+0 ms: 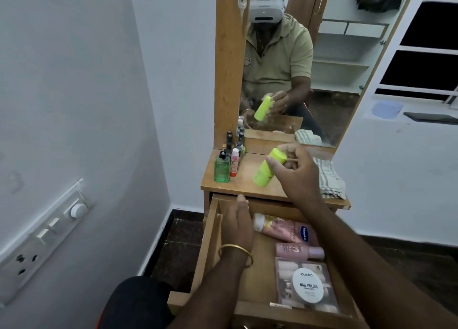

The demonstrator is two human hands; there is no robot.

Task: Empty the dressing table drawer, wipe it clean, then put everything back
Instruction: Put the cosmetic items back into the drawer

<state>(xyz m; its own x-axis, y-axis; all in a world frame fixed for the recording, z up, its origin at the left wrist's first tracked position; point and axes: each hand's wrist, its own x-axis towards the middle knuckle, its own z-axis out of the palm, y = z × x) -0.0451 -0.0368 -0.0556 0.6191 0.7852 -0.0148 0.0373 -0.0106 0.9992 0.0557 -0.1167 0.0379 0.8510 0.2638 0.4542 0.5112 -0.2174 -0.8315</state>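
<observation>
The wooden drawer of the dressing table is pulled out. Inside lie a pink tube with a Vaseline pot, a pink bottle, and a clear box topped by a round white nail polish tub. My right hand holds a tilted neon-yellow bottle just over the tabletop. My left hand reaches into the drawer's back left with straight fingers; nothing shows in it.
Several small bottles, among them a green pump bottle, stand at the tabletop's left rear. A striped cloth lies at its right. A mirror rises behind. A white wall with a switch panel is close on the left.
</observation>
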